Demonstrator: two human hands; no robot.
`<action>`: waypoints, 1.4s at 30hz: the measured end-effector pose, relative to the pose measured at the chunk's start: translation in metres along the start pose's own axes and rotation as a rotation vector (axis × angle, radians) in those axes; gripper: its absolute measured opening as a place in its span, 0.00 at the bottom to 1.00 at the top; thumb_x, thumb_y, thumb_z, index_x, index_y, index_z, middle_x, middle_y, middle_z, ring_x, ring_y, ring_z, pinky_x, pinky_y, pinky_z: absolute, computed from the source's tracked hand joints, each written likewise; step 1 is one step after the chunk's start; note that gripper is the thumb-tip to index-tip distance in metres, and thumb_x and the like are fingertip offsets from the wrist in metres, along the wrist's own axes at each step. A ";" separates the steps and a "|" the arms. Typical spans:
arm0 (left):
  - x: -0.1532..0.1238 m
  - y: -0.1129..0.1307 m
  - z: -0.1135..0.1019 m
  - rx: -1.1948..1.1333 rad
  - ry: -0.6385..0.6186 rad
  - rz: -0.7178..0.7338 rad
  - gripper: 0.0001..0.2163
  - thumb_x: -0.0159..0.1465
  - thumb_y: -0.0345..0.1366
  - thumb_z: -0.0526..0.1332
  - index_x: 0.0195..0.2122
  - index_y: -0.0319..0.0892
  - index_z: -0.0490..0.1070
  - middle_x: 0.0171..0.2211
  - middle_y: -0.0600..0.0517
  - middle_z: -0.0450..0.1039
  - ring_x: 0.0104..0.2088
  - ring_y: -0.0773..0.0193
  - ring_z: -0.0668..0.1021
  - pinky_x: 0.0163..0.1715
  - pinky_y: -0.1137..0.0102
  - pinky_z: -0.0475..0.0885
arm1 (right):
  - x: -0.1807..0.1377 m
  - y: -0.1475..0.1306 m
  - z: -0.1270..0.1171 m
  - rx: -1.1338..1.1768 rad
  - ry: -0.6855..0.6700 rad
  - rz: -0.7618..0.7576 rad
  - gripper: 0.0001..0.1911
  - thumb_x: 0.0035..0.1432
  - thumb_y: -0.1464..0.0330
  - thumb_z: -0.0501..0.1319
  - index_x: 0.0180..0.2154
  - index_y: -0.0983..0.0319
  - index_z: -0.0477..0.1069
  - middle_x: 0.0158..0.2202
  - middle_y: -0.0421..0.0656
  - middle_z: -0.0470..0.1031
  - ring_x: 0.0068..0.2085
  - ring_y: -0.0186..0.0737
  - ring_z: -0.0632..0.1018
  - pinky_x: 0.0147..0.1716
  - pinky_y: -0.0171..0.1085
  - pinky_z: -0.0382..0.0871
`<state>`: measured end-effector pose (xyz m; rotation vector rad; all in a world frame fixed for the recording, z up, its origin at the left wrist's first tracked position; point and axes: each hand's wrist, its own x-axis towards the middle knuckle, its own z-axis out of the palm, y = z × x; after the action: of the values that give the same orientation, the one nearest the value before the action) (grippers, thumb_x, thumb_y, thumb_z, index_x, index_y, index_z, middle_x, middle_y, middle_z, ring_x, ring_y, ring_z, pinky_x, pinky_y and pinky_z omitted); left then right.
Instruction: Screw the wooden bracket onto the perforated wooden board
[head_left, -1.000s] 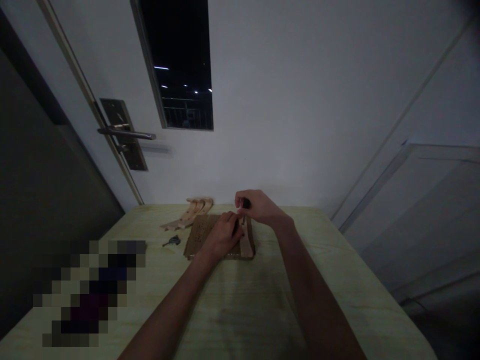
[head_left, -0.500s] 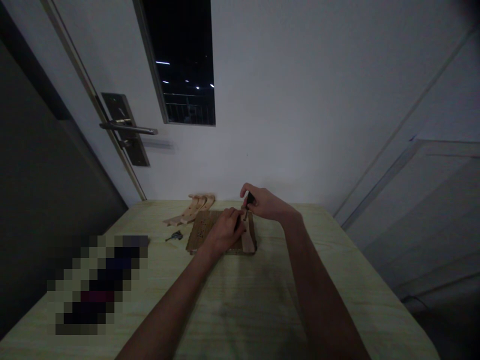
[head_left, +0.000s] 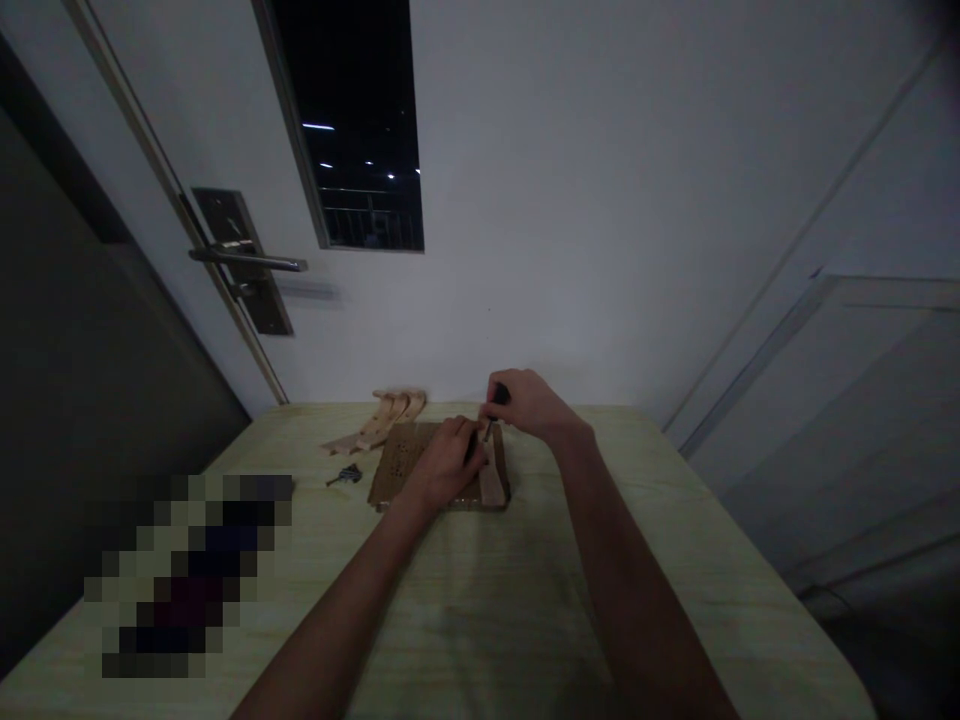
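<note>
My right hand (head_left: 529, 402) is closed round the black handle of a screwdriver (head_left: 500, 395). Its thin shaft slants down to a pale wooden piece (head_left: 491, 485), which lies along the right side of a flat brown cardboard piece (head_left: 388, 470). From the left, my left hand (head_left: 448, 462) grips the wooden piece with its fingertips while resting over the cardboard. Something dark shows between those fingers, too hidden to name. Where the screwdriver tip meets the wood is too small to make out clearly.
Several curved pale wooden pieces (head_left: 390, 418) lie behind and left of the cardboard. A small pile of screws (head_left: 349, 474) sits on the light wood table (head_left: 465, 620). A blurred dark patch covers the left side. Behind stands a white door with a metal handle (head_left: 251, 259).
My right hand has turned slightly round the screwdriver handle, its fingers now curled closer. The left hand keeps its place. The whole view has shifted a little.
</note>
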<state>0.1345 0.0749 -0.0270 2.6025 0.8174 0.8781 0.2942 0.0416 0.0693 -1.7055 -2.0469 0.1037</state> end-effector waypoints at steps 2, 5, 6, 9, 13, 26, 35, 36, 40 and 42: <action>0.000 -0.001 0.001 -0.001 0.009 0.008 0.09 0.62 0.31 0.54 0.44 0.40 0.66 0.41 0.46 0.68 0.44 0.57 0.71 0.48 0.60 0.68 | -0.001 -0.001 0.001 0.014 -0.006 -0.016 0.04 0.51 0.71 0.62 0.28 0.63 0.68 0.29 0.42 0.72 0.30 0.33 0.70 0.33 0.33 0.60; 0.000 0.000 0.001 -0.002 0.013 0.019 0.09 0.63 0.32 0.53 0.44 0.39 0.66 0.41 0.45 0.68 0.45 0.57 0.70 0.48 0.60 0.68 | -0.003 -0.003 0.000 0.064 -0.021 -0.044 0.04 0.50 0.72 0.60 0.30 0.63 0.65 0.28 0.40 0.71 0.29 0.32 0.69 0.31 0.32 0.60; 0.000 0.000 0.000 -0.002 0.012 0.022 0.09 0.63 0.32 0.53 0.44 0.39 0.66 0.41 0.45 0.67 0.45 0.57 0.70 0.48 0.60 0.68 | -0.004 -0.003 0.000 0.090 -0.036 -0.064 0.05 0.50 0.73 0.59 0.32 0.62 0.64 0.28 0.40 0.70 0.29 0.32 0.69 0.30 0.31 0.60; -0.001 0.002 -0.001 0.001 0.008 0.023 0.08 0.63 0.31 0.53 0.43 0.39 0.66 0.40 0.46 0.67 0.44 0.57 0.70 0.47 0.61 0.68 | -0.006 -0.005 -0.001 0.160 -0.090 -0.120 0.09 0.48 0.77 0.56 0.34 0.62 0.63 0.28 0.39 0.69 0.29 0.31 0.68 0.29 0.30 0.59; 0.000 0.003 -0.002 0.000 0.009 0.013 0.08 0.63 0.30 0.53 0.43 0.39 0.66 0.40 0.46 0.67 0.44 0.57 0.70 0.47 0.61 0.68 | -0.005 -0.005 0.001 0.175 -0.092 -0.080 0.10 0.49 0.78 0.56 0.35 0.62 0.64 0.26 0.38 0.69 0.29 0.32 0.69 0.29 0.30 0.59; 0.000 -0.002 0.002 -0.002 0.033 0.044 0.10 0.63 0.32 0.54 0.45 0.39 0.65 0.42 0.45 0.68 0.45 0.57 0.70 0.48 0.60 0.68 | 0.001 -0.005 -0.001 0.026 -0.022 -0.045 0.07 0.49 0.67 0.66 0.25 0.64 0.71 0.27 0.41 0.73 0.30 0.32 0.70 0.32 0.32 0.59; -0.001 0.000 -0.001 0.002 0.010 0.034 0.10 0.63 0.32 0.53 0.44 0.39 0.66 0.41 0.45 0.68 0.45 0.56 0.70 0.48 0.60 0.68 | 0.000 -0.006 0.003 -0.060 0.029 0.057 0.07 0.50 0.66 0.63 0.24 0.62 0.68 0.26 0.40 0.72 0.29 0.33 0.69 0.30 0.33 0.57; -0.001 0.000 -0.001 0.004 0.008 0.032 0.09 0.63 0.33 0.53 0.44 0.39 0.66 0.42 0.44 0.68 0.45 0.56 0.70 0.48 0.59 0.68 | 0.000 -0.006 0.003 -0.024 0.024 0.048 0.07 0.50 0.67 0.63 0.25 0.62 0.68 0.26 0.40 0.72 0.29 0.32 0.69 0.30 0.32 0.58; 0.000 0.000 0.000 0.012 0.007 0.029 0.10 0.63 0.32 0.53 0.44 0.38 0.65 0.42 0.44 0.68 0.44 0.56 0.70 0.48 0.59 0.68 | 0.002 -0.007 0.005 0.129 -0.034 -0.063 0.03 0.49 0.72 0.62 0.25 0.62 0.68 0.25 0.38 0.71 0.28 0.31 0.69 0.29 0.31 0.58; 0.000 0.001 0.000 0.018 0.015 0.025 0.11 0.63 0.31 0.53 0.46 0.39 0.64 0.43 0.44 0.68 0.44 0.56 0.70 0.48 0.58 0.68 | 0.002 -0.009 0.005 0.144 -0.046 -0.095 0.03 0.47 0.73 0.62 0.25 0.62 0.68 0.25 0.38 0.71 0.28 0.31 0.69 0.29 0.30 0.58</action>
<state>0.1350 0.0747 -0.0264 2.6305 0.8024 0.9019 0.2838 0.0424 0.0691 -1.5302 -2.0957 0.2553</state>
